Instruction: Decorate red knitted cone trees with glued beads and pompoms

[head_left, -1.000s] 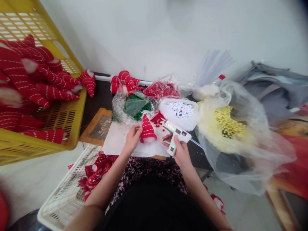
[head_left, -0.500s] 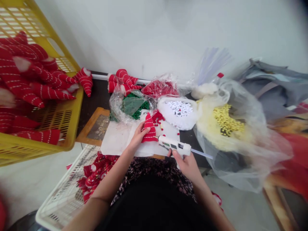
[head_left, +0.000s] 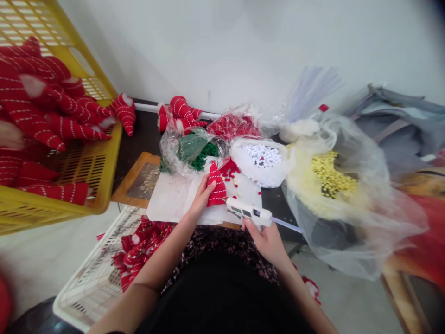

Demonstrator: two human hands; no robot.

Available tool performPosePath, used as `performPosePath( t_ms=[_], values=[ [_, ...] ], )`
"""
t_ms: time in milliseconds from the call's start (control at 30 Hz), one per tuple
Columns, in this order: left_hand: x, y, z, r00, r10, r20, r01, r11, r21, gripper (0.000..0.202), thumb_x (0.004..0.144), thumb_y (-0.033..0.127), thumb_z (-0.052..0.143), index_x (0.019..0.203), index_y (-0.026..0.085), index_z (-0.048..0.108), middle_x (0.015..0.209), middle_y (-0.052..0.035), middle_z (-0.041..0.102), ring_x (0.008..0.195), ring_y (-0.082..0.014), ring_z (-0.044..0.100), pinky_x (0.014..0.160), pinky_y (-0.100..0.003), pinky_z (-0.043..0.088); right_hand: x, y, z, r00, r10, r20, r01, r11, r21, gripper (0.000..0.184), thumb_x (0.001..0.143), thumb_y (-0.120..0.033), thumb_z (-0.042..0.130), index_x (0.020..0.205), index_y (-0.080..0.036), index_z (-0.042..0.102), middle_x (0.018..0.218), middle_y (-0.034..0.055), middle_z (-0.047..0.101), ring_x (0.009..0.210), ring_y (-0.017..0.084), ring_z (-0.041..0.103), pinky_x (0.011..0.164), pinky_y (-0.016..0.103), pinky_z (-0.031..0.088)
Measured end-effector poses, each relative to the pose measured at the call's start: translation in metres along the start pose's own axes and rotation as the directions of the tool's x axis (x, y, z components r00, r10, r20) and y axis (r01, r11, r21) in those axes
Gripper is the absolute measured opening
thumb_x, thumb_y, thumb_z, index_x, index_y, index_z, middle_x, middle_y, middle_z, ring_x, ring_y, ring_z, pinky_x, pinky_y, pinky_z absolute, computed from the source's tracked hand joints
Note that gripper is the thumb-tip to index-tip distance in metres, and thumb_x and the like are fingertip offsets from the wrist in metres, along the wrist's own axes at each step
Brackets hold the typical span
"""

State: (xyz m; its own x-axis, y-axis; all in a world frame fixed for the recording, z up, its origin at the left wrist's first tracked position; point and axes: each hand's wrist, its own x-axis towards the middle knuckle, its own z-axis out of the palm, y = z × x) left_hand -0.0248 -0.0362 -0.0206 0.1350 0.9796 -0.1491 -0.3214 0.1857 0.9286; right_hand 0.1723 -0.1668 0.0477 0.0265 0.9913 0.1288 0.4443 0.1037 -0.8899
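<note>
My left hand is closed on a red cone-shaped fabric hat with white dashed stripes, its tip pointing away from me. In my right hand is a white hot glue gun, a clear glue stick jutting from its back. The gun's nozzle is at the lower right edge of the hat; whether it touches cannot be made out. White paper lies under the hat. Small red pom-poms and a few yellow ones are scattered just beyond it.
Bags of green pom-poms, white pom-poms and yellow pom-poms stand around the paper. A yellow crate of striped red pieces is at left, a white basket below. Clear glue sticks stand by the wall.
The glue gun has shifted slightly left against the hat's lower edge, and its rear points a little lower. My left hand keeps its hold on the hat. The whole view has shifted slightly.
</note>
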Motion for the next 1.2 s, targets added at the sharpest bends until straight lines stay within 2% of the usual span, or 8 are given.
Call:
performPosePath(
  t_ms=[200, 333, 533, 733, 833, 967, 1200],
  values=[
    [0.0, -0.001, 0.0, 1.0, 0.027, 0.01, -0.027, 1.0, 0.005, 0.055, 0.087, 0.051, 0.076, 0.132, 0.024, 0.062, 0.14, -0.0088, 0.069, 0.131, -0.0333, 0.065, 0.109, -0.045, 0.053, 0.0, -0.004, 0.0, 1.0, 0.002, -0.009, -0.002, 1.0, 0.002, 0.034, 0.099, -0.041, 0.058, 0.07, -0.022, 0.063, 0.068, 0.005, 0.068, 0.064, 0.021, 0.065, 0.071, 0.032, 0.058],
    [0.001, -0.002, 0.0, 0.999, 0.031, 0.006, -0.031, 0.999, 0.009, 0.054, 0.086, 0.051, 0.076, 0.131, 0.024, 0.062, 0.139, -0.0087, 0.07, 0.128, -0.0329, 0.066, 0.108, -0.044, 0.054, 0.001, -0.005, 0.0, 1.0, -0.013, -0.011, 0.012, 1.0, -0.006, 0.035, 0.099, -0.041, 0.058, 0.069, -0.023, 0.063, 0.066, 0.0046, 0.067, 0.062, 0.021, 0.064, 0.073, 0.034, 0.059],
    [0.001, -0.002, 0.001, 1.0, 0.031, -0.001, -0.031, 0.999, -0.015, 0.053, 0.086, 0.052, 0.076, 0.13, 0.024, 0.062, 0.137, -0.0085, 0.07, 0.126, -0.0325, 0.067, 0.107, -0.045, 0.055, -0.003, 0.002, -0.001, 0.998, -0.051, -0.026, 0.05, 0.998, -0.045, 0.034, 0.099, -0.041, 0.059, 0.071, -0.023, 0.063, 0.07, 0.006, 0.07, 0.068, 0.024, 0.07, 0.074, 0.036, 0.06],
    [0.001, -0.004, 0.0, 1.0, -0.016, -0.015, 0.016, 1.0, -0.011, 0.058, 0.085, 0.057, 0.075, 0.131, 0.025, 0.061, 0.13, -0.0084, 0.072, 0.121, -0.0335, 0.069, 0.102, -0.046, 0.058, -0.005, 0.006, -0.003, 0.993, -0.063, -0.1, 0.056, 0.996, -0.076, 0.028, 0.102, -0.041, 0.058, 0.091, -0.02, 0.073, 0.08, 0.0072, 0.075, 0.071, 0.023, 0.071, 0.068, 0.032, 0.057],
    [0.001, -0.004, 0.0, 1.0, -0.017, -0.011, 0.017, 1.0, -0.014, 0.056, 0.087, 0.06, 0.071, 0.131, 0.025, 0.061, 0.128, -0.0078, 0.073, 0.122, -0.0335, 0.069, 0.102, -0.046, 0.058, -0.002, 0.002, 0.0, 0.992, -0.073, -0.105, 0.066, 0.996, -0.061, 0.029, 0.103, -0.041, 0.058, 0.094, -0.019, 0.074, 0.084, 0.0075, 0.076, 0.075, 0.023, 0.072, 0.074, 0.032, 0.058],
    [-0.001, -0.002, 0.001, 1.0, 0.01, -0.007, -0.01, 1.0, -0.011, 0.052, 0.09, 0.059, 0.068, 0.128, 0.025, 0.062, 0.13, -0.0077, 0.073, 0.128, -0.033, 0.065, 0.108, -0.046, 0.054, 0.006, 0.001, 0.006, 0.994, -0.085, -0.066, 0.081, 0.995, -0.064, 0.032, 0.101, -0.044, 0.057, 0.087, -0.02, 0.072, 0.087, 0.0098, 0.078, 0.079, 0.025, 0.073, 0.079, 0.035, 0.06],
    [-0.002, -0.001, 0.0, 0.999, 0.035, 0.0, -0.035, 0.999, 0.038, 0.052, 0.092, 0.059, 0.067, 0.13, 0.025, 0.062, 0.134, -0.0074, 0.071, 0.131, -0.0321, 0.064, 0.114, -0.045, 0.049, 0.01, 0.006, 0.01, 0.996, -0.058, -0.061, 0.052, 0.995, -0.088, 0.037, 0.1, -0.045, 0.057, 0.071, -0.024, 0.064, 0.074, 0.0084, 0.072, 0.079, 0.028, 0.072, 0.088, 0.043, 0.061]
  ],
)
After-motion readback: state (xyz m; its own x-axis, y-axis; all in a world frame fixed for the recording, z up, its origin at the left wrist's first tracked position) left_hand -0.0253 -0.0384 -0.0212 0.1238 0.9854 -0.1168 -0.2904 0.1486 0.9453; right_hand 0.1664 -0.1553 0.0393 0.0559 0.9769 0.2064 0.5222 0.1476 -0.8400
